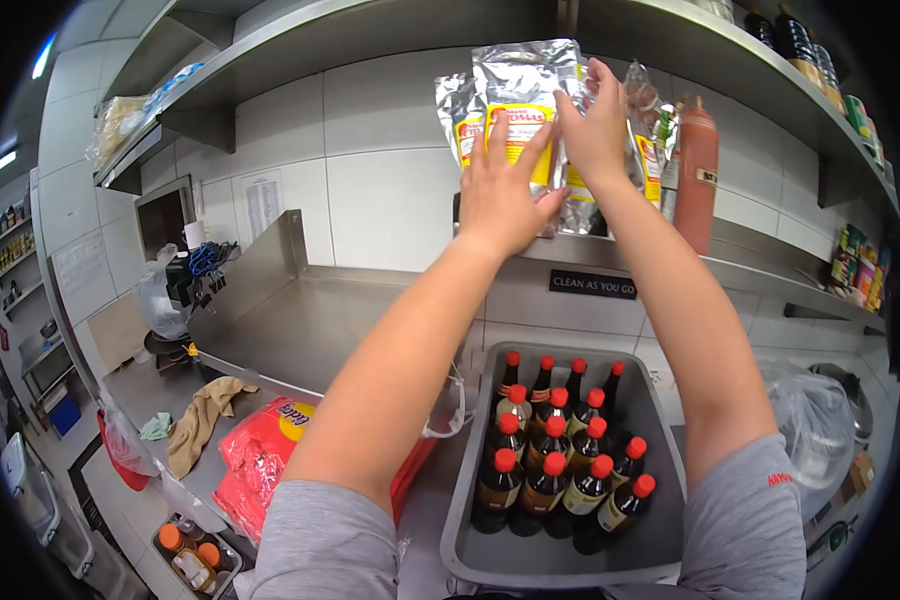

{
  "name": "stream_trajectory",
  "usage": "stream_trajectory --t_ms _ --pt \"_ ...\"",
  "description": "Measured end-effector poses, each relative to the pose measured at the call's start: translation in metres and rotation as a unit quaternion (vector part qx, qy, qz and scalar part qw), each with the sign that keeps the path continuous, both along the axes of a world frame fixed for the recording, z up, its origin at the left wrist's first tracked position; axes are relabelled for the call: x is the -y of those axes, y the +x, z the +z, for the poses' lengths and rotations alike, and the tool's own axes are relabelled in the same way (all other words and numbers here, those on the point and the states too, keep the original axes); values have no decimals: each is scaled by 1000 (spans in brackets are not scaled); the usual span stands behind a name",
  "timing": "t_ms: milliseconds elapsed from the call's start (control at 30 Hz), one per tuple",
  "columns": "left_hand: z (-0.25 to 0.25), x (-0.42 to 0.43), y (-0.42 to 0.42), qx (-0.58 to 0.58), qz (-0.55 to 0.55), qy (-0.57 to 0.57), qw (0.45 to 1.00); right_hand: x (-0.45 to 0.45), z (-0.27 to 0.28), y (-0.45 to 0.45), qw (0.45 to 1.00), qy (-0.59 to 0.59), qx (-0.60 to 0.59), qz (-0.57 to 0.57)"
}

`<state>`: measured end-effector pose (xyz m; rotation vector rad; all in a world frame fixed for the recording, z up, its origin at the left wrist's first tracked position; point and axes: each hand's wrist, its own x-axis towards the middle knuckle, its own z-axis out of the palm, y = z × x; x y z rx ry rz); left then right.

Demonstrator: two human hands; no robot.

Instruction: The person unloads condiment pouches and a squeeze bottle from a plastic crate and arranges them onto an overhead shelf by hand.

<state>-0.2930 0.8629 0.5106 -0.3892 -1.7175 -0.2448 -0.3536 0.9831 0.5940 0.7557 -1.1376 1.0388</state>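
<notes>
Several silver foil pouches (515, 75) with yellow and red labels stand on the narrow wall shelf. My left hand (502, 190) lies against the front of the middle pouch with its fingers spread. On the pouches' right side is my right hand (594, 130), fingers raised and apart, touching or very near the foil edge. Just right of the pouches stands a red sauce bottle (697, 175). Below, a grey tub (660, 560) holds several dark bottles (543, 485) with red caps, all upright or slightly tilted.
A steel shelf (370, 45) runs overhead. Red plastic packs (255, 450) and a brown cloth (200, 425) lie on the counter at left. Orange-lidded jars (192, 565) sit in a bin at lower left. Clear plastic bags (810, 430) are at right.
</notes>
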Motion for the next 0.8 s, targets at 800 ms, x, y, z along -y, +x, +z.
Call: stream_trajectory --t_ms 800 --pt "71 36 -77 166 -81 401 897 -144 -63 14 872 217 433 75"
